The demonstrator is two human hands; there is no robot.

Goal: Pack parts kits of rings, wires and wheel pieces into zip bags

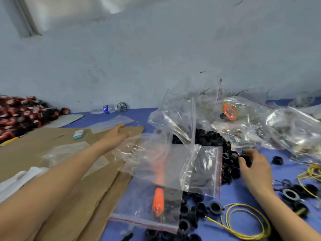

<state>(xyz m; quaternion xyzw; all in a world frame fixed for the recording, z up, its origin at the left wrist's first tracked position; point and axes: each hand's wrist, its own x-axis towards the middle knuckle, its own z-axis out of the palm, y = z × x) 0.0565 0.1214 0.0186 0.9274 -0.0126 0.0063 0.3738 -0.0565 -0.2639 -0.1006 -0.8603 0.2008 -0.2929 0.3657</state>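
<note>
Right hand [254,166] fingers pinching a black ring [244,158] beside the ring pile [208,138], left hand [116,134] fingers straight over cardboard [52,141] left of the pile

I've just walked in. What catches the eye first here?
A heap of crumpled clear bags fills the back right, with a pile of black rings spilling out beneath it. In front lies a zip bag holding a bright orange piece. The right hand pinches a ring, and yellow wire loops nearby.
</note>
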